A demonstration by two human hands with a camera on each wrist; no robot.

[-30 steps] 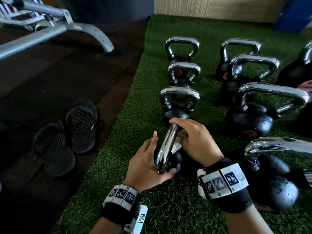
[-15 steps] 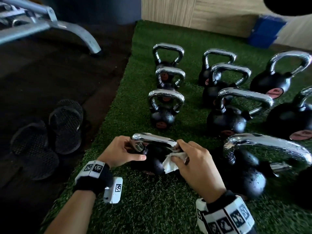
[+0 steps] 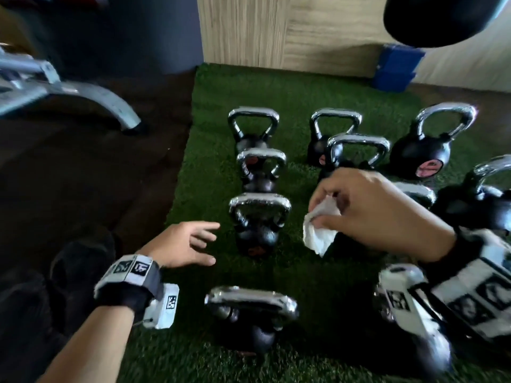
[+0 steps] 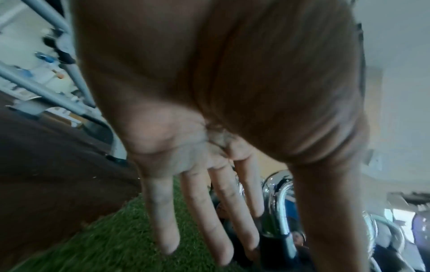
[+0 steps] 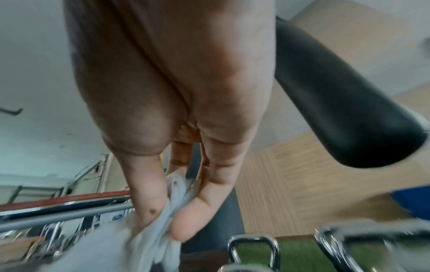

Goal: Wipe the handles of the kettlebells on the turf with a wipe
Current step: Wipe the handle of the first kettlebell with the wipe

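Several black kettlebells with chrome handles stand in rows on the green turf (image 3: 215,161). The nearest one (image 3: 251,302) stands upright at the bottom centre, free of both hands. Beyond it stands another kettlebell (image 3: 260,208). My left hand (image 3: 190,241) hovers just left of that one with fingers spread and nothing in it; in the left wrist view the left hand (image 4: 209,230) shows straight fingers over the turf. My right hand (image 3: 356,205) is raised over the middle row and pinches a crumpled white wipe (image 3: 318,233), also seen as the wipe (image 5: 167,217) between thumb and fingers.
Dark rubber floor (image 3: 83,175) borders the turf on the left, with black sandals (image 3: 77,261) and a grey bench leg (image 3: 105,100). A blue box (image 3: 395,67) sits by the wooden wall at the back. A black padded object (image 3: 431,17) hangs at the top right.
Both hands have left the nearest kettlebell, which now stands upright alone. The left hand opened and moved forward beside the kettlebell beyond; the right hand lifted up and forward with the wipe.
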